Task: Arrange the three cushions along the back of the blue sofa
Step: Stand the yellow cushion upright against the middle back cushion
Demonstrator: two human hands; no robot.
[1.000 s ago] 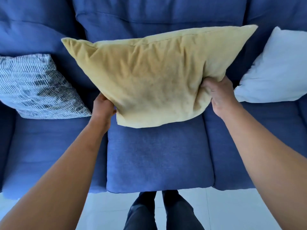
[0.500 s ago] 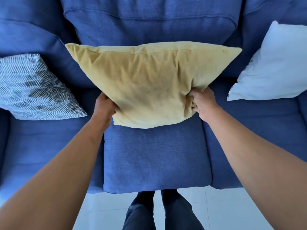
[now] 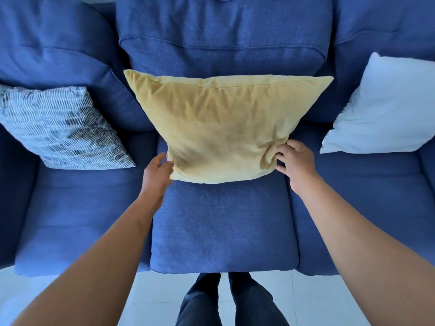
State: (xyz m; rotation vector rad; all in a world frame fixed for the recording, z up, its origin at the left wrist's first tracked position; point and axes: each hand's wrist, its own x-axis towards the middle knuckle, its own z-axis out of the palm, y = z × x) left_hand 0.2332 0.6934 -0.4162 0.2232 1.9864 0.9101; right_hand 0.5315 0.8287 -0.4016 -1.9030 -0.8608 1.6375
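Note:
The yellow cushion [image 3: 223,128] stands on the middle seat of the blue sofa [image 3: 223,231] and leans on the middle back cushion. My left hand [image 3: 157,171] is at its lower left corner, fingers apart and just off the fabric. My right hand [image 3: 295,161] has its fingertips against the puckered lower right corner, fingers spread, not closed around it. A grey-and-white patterned cushion [image 3: 61,128] leans on the left back section. A white cushion [image 3: 386,109] leans on the right back section.
White tiled floor [image 3: 70,297] runs along the sofa's front edge. My legs in dark trousers [image 3: 226,302] stand close to the middle seat.
The yellow cushion has come down from mid-air onto the middle seat and now rests against the backrest. Both hands have loosened from its lower corners.

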